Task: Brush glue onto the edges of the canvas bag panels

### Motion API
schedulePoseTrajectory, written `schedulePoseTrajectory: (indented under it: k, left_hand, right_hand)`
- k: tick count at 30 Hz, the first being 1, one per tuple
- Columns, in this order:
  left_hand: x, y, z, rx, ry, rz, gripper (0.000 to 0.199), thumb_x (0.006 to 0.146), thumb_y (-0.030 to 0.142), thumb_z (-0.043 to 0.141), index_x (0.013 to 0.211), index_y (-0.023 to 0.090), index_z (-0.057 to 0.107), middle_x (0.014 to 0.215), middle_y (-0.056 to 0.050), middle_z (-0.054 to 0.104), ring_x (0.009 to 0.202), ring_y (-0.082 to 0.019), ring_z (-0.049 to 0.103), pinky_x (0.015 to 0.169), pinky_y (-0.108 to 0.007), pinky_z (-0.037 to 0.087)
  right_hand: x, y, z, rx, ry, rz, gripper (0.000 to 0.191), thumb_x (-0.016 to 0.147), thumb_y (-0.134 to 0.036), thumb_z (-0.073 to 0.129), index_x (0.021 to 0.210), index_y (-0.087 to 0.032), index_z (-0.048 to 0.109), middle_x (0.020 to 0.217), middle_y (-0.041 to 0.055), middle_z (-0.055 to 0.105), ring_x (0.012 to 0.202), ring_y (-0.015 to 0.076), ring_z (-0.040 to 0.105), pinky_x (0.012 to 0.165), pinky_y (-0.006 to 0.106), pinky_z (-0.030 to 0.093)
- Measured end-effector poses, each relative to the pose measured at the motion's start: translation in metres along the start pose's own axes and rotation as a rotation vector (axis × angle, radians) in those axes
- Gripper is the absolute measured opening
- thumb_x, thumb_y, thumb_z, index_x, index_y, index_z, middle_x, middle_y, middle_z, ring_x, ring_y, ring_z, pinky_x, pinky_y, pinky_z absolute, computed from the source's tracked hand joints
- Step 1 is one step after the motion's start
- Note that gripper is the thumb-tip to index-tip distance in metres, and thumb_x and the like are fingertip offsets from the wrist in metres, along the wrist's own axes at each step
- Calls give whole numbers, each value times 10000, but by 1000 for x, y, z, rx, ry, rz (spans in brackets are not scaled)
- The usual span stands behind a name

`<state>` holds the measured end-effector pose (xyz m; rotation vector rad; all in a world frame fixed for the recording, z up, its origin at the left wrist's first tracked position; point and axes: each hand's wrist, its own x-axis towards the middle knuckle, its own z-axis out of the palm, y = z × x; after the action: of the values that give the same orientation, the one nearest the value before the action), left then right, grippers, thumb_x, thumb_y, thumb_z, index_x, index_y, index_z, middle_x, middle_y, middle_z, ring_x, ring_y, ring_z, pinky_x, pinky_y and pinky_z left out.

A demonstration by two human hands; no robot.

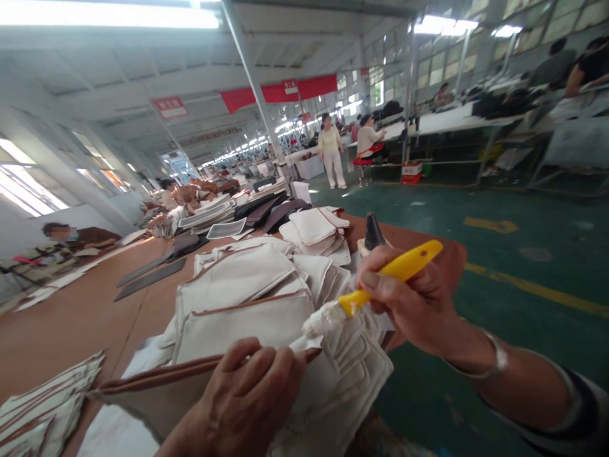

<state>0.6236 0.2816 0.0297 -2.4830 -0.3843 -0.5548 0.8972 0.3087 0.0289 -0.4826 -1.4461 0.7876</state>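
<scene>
My right hand (404,295) is closed around the yellow handle of a paintbrush (409,263). White paste coats the brush's bristles, which point down and left, close above the corner of a brown-edged fabric panel (162,397). My left hand (257,387) grips that panel along its upper edge, the thumb hidden from view. Whether the bristles touch the panel I cannot tell. Beyond it lie overlapping off-white panels (238,273) with brown edging, and more fan out in layers under the brush. Behind my right hand, a black-tipped object (373,231) is partly covered.
A brown-topped table (95,317) carries dark strips (152,279), stacked pieces towards the back, and another pile of edged panels (42,406) at lower left. Green floor (523,254) lies to the right. One person (330,152) stands beyond the table; others sit or work farther off.
</scene>
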Motion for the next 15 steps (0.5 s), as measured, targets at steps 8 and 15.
schedulePoseTrajectory:
  k: [8,15]
  left_hand:
    - [-3,-2,0,33,33,1,328,996,83,367,1115,94,672,959,-99,735,811,-180,609,822,-400,391]
    - [-22,-21,25,100,-100,-579,166,978,334,582,904,202,650,804,-24,689,714,-170,598,732,-310,406]
  right_hand:
    - [-3,-23,-7,-291,-136,-135,107,989,-166,529,902,-188,588,774,9,544,648,111,507,586,246,427]
    - [-11,-14,-12,-209,-47,47,120,925,-224,623,818,-172,638,679,20,528,548,111,474,469,244,370]
